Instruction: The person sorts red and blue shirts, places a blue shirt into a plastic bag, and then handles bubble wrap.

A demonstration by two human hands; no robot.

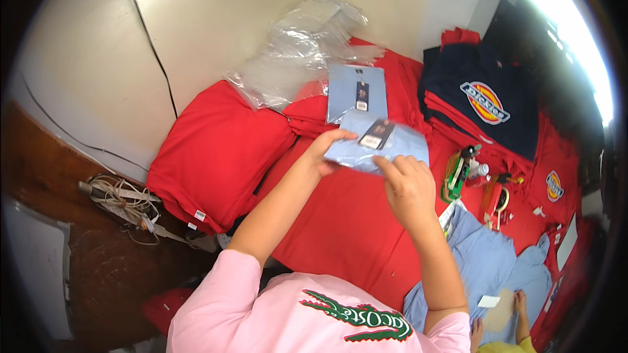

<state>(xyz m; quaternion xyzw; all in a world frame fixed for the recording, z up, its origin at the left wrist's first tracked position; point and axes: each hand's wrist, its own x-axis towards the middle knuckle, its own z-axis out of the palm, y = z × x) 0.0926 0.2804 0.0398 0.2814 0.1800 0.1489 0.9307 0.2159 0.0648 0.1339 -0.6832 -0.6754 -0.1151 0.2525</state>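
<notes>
A folded light blue shirt (407, 146) in a clear plastic bag is held up over the red-covered table, a dark hang tag with a white label lying on its front. My left hand (327, 149) grips the bag's left end, thumb on top. My right hand (409, 182) is at the near right side, index finger pressed on the bag's near edge and the other fingers curled; its thumb is hidden. Just beyond lies a second bagged light blue shirt (343, 86) with a similar tag. Behind it is a heap of clear plastic bags (297, 46).
Red garments (216, 150) are piled on the left, navy and red ones (451, 85) at the far right. A green tape dispenser (453, 180) stands near a small bottle. At lower right, another person's hand (520, 302) is over loose light blue fabric (474, 242). Coiled cables (124, 199) sit at left.
</notes>
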